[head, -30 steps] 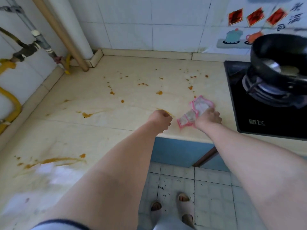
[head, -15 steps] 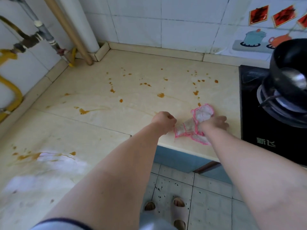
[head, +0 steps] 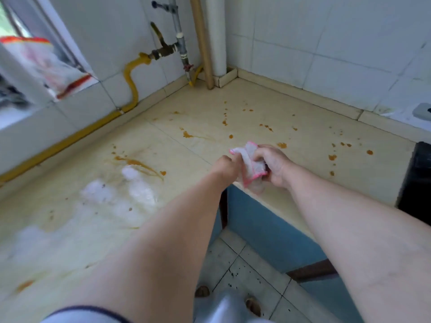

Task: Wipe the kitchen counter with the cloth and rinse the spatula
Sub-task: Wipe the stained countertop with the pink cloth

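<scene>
Beige counter [head: 279, 108], L-shaped, tiled walls on 2 sides. Orange-brown sauce spots [head: 281, 145] are scattered across the far section, with a longer smear [head: 137, 163] on the near-left section. White foam patches [head: 137, 194] sit just in front of that smear, blurred toward lower left.

Cloth [head: 250, 164]: white with pink edging, bunched up, held between both hands over the counter's inner corner at the front edge. Cannot tell if it touches the surface.

Left hand [head: 225, 165]: fingers curled, pinching the cloth's upper-left corner.

Right hand [head: 274, 166]: fingers wrapped round the bunched right side, gripping it.

Yellow hose [head: 130, 89] runs along the left wall up to a brass valve [head: 163, 51]. Wooden pole [head: 203, 43] stands in the back corner. Black hob edge [head: 417, 180] at far right. Blue cabinet front [head: 268, 224] below the counter edge.
</scene>
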